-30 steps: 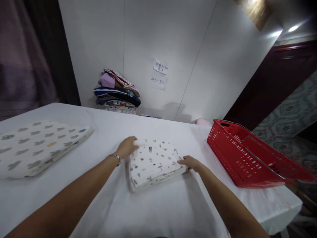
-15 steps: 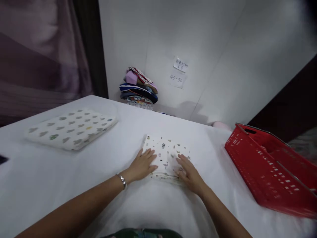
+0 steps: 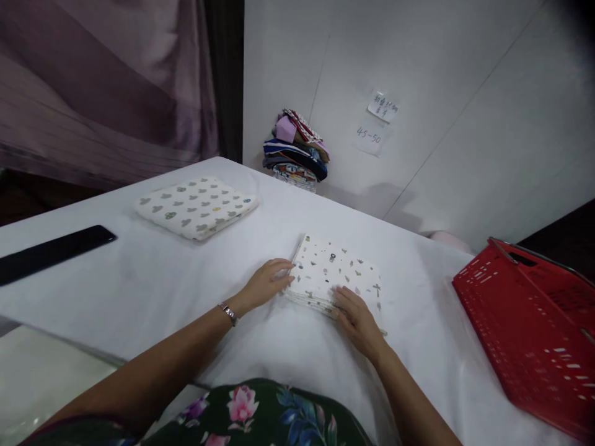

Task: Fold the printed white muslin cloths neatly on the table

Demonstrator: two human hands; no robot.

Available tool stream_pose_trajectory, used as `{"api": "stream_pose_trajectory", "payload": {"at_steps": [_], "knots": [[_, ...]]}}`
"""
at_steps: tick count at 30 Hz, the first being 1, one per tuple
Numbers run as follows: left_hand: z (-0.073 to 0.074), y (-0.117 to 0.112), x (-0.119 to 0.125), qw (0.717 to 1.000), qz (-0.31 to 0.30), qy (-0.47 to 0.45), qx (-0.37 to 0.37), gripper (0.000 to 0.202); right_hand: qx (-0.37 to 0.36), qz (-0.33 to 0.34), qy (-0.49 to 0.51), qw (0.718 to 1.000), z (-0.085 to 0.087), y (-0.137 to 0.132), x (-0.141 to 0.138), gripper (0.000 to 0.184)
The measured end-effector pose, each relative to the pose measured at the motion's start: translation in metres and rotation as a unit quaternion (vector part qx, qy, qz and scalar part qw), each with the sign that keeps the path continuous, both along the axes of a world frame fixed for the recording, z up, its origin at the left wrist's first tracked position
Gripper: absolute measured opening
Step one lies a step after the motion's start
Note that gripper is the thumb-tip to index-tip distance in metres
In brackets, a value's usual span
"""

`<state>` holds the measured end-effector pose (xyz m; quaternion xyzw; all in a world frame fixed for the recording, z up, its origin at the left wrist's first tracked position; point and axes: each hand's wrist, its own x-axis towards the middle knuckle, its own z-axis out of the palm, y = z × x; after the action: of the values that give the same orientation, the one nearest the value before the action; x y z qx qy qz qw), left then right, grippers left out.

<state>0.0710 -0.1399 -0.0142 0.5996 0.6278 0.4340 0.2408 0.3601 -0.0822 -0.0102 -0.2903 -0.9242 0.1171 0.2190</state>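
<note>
A folded white cloth (image 3: 339, 272) printed with small dark figures lies on the white table (image 3: 153, 285) in front of me. My left hand (image 3: 267, 285) rests at its left edge, fingers curled against the side of the fold. My right hand (image 3: 356, 319) lies flat on its near right part, fingers spread. A metal bracelet (image 3: 229, 313) circles my left wrist.
A second folded cloth (image 3: 198, 206) with grey shapes lies at the far left. A black flat bar (image 3: 51, 253) sits near the left edge. A red plastic basket (image 3: 534, 347) stands at the right. A pile of folded fabrics (image 3: 297, 152) leans against the white wall.
My left hand has slid off the top of the cloth to its left edge. My right hand stays on the cloth. The view has swung left, showing the black bar.
</note>
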Motion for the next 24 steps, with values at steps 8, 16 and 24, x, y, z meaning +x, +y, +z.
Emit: {"api": "stream_pose_trajectory", "payload": {"at_steps": [8,16,24], "knots": [[-0.003,-0.015,0.004,0.99,-0.098,0.088,0.051,0.023,0.009,0.006,0.091,0.996,-0.007,-0.007,-0.033,0.026],[0.004,-0.021,0.001,0.999,-0.019,-0.015,-0.04,0.034,-0.025,-0.013,0.104,0.994,0.004,-0.012,-0.048,0.023],[0.005,-0.024,0.0,0.982,-0.013,-0.141,-0.123,0.019,-0.005,0.047,0.046,0.998,0.012,-0.016,-0.101,0.019]]}}
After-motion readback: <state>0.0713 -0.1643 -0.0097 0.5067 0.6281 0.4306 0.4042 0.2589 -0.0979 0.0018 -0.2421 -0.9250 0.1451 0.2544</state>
